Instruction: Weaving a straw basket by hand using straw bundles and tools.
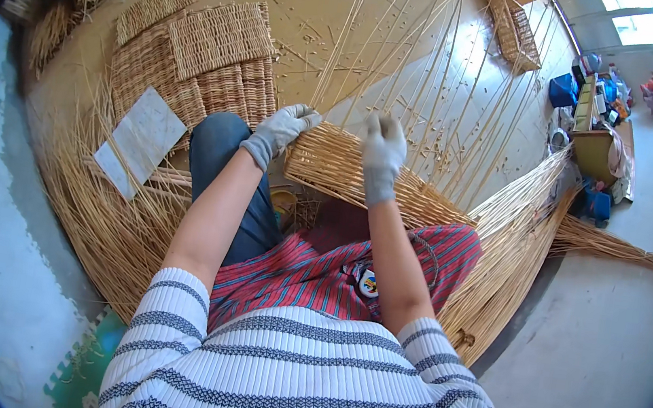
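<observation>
A partly woven wicker panel (340,157) lies across my lap, long and narrow, its right end close to my right knee. Long loose wicker stakes (431,78) fan out from its far edge over the floor. My left hand (285,128), in a pale grey glove, grips the panel's left end, fingers and thumb closed at the corner. Over the panel's middle is my right hand (383,154), gloved too, with its fingers bent together near the stakes. Whatever those fingers pinch is too small to make out. A red striped cloth (318,272) covers my lap.
Finished woven wicker panels (220,40) lie at the far left, beside a pale tile (141,136). Bundles of long wicker rods (513,243) spread at both sides. A woven tray (515,31) sits far right, near a cluttered bench (598,148). Cut scraps litter the floor.
</observation>
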Demonstrator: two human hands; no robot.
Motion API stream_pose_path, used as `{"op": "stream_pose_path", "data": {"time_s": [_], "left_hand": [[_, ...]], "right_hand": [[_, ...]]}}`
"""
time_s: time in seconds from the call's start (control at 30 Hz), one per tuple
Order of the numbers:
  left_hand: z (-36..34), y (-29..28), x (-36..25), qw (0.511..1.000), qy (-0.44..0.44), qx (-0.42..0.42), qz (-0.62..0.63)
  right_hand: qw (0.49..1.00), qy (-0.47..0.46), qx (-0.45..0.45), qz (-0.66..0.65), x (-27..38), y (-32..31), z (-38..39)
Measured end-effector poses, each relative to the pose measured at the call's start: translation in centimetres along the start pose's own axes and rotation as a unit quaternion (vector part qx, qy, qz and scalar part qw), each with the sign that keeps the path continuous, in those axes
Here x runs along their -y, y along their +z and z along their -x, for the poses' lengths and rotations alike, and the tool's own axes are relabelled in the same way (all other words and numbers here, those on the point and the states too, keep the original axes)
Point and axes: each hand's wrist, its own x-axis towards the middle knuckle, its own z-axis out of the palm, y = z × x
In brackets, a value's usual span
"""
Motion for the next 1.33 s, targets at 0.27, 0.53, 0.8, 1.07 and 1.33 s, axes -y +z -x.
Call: {"op": "stream_pose_path", "data": {"time_s": [0.27, 0.53, 0.8, 1.07, 1.33], "left_hand": [[0.4, 0.4, -0.3, 0.991, 0.001, -0.056, -0.120], [5.9, 9.9, -3.3, 0.760, 0.338, -0.141, -0.538], [4.4, 14.0, -1.2, 0.729, 0.148, -0.035, -0.667], [6.2, 8.0, -2.9, 0.811, 0.252, -0.389, -0.357], [3.5, 2.7, -4.0, 0.892, 0.115, -0.091, -0.427]], "right_hand": [[0.994, -0.101, -0.037, 0.007, 5.0, 1.0, -4.1], [0.960, -0.175, -0.119, 0.185, -2.7, -6.5, 1.3], [0.961, -0.237, -0.058, 0.130, -2.1, -7.8, -2.4], [0.968, -0.092, -0.012, 0.235, 0.2, -9.9, 4.2], [0.967, -0.162, 0.127, 0.152, 6.6, 0.6, 4.2]]}}
